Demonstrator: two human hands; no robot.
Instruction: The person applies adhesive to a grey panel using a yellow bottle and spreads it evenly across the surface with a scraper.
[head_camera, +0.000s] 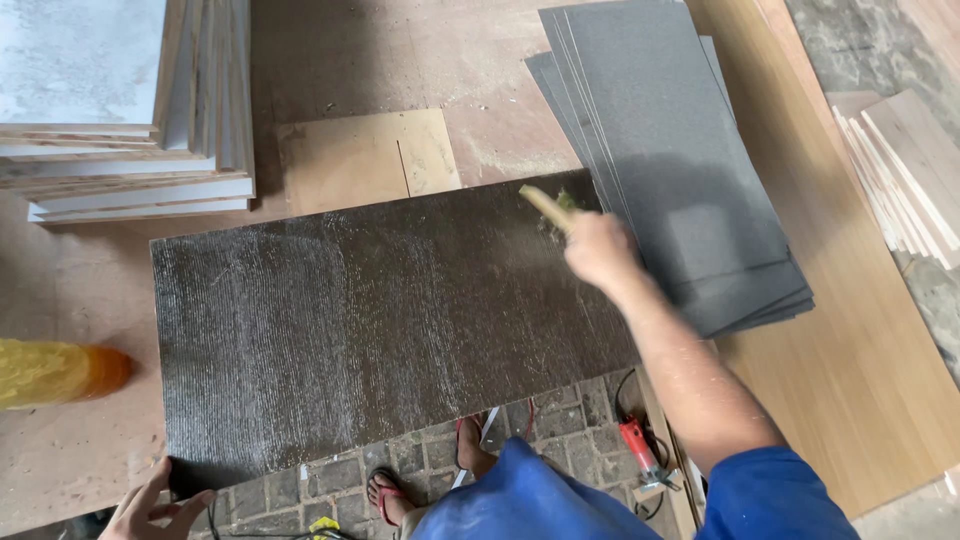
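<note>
Blue sleeve (770, 495), foreground. Right hand (598, 250): fingers closed round a wooden-handled spreader (548, 208), tip on the dark sheet's (380, 320) far right corner. Left hand (150, 508): fingers loosely spread at the sheet's near left corner. Grey sheets (670, 170) stacked alongside; yellow bottle (55, 372) left.

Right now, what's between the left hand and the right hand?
Head view: only the dark sheet, streaked with pale glue, spans between left hand and right hand holding a brush.

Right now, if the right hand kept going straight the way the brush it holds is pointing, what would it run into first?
The right hand points its brush up and left across the dark sheet. Past the sheet's far edge, the tan board piece probably comes first, though depth is unclear.
</note>
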